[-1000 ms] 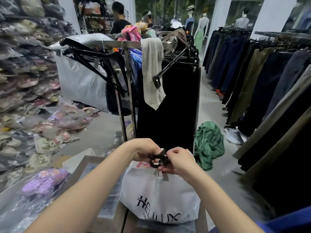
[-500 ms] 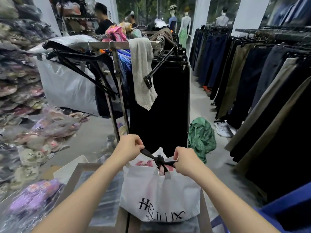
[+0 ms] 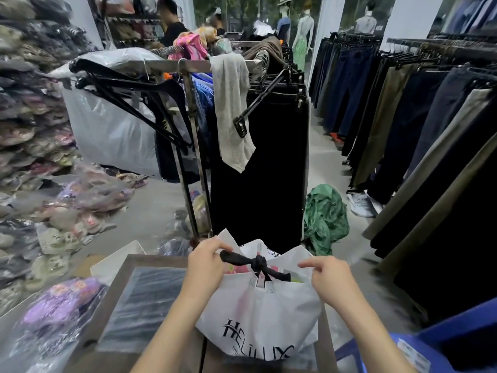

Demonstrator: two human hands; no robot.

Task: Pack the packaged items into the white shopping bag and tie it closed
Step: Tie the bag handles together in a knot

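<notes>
The white shopping bag (image 3: 258, 313) with black lettering stands on the wooden table (image 3: 121, 265) right in front of me. Its black handles (image 3: 258, 263) are tied in a knot across the mouth, and colourful packaged items (image 3: 236, 269) show inside under the knot. My left hand (image 3: 207, 255) grips the left end of the knotted handle. My right hand (image 3: 326, 278) sits at the bag's right top corner, just off the free black end, fingers loosely curled with nothing visible in them.
A clothes rack (image 3: 188, 68) with black trousers and hangers stands just beyond the table. Packaged goods (image 3: 61, 297) lie at the left, with more stacked along the left wall. A green cloth (image 3: 325, 216) lies on the floor. Hanging trousers (image 3: 430, 130) line the right. A person (image 3: 172, 22) stands far back.
Both hands pulled the handle ends apart and tightened the knot. My right hand has since come off its end, while my left hand still holds its end. The view shifted slightly.
</notes>
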